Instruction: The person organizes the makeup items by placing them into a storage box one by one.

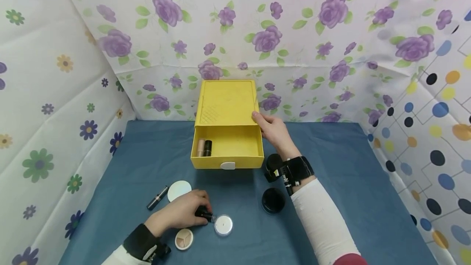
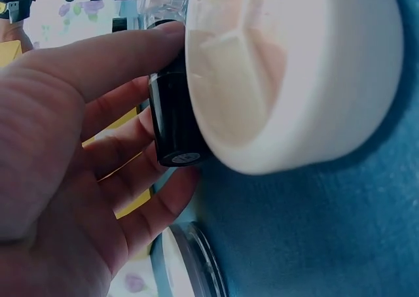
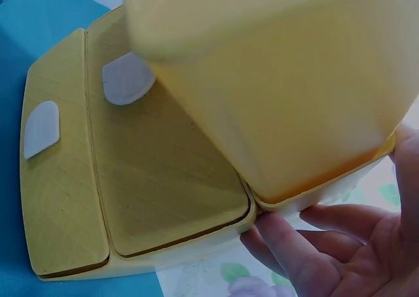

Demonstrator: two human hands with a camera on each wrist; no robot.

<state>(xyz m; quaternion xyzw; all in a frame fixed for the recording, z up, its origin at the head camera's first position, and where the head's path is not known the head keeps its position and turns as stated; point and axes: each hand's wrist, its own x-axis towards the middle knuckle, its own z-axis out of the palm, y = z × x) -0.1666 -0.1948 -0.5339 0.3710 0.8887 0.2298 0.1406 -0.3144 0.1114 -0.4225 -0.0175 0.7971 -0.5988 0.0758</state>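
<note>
My left hand [image 1: 185, 209] pinches a small black cosmetic bottle [image 2: 173, 117] between thumb and fingers, low over the blue cloth. Its end lies right beside a clear round jar with a white top [image 1: 223, 225]. Close to this hand are a round three-part concealer palette [image 1: 184, 239] and a white round disc [image 1: 179, 190]. My right hand [image 1: 274, 130] rests against the right side of a yellow drawer box [image 1: 228, 101], thumb at the top edge, fingers along the side. The box's top drawer [image 1: 239, 141] is pulled out. A beige tube [image 1: 200, 147] and a black tube [image 1: 207, 148] stand inside.
A dark slim tube [image 1: 157, 198] lies left of the white disc. A black round container [image 1: 273, 200] sits below my right wrist. Two closed drawers with white tabs [image 3: 42, 128] show under the open one. Patterned cloth [image 1: 265, 40] hangs behind and at both sides.
</note>
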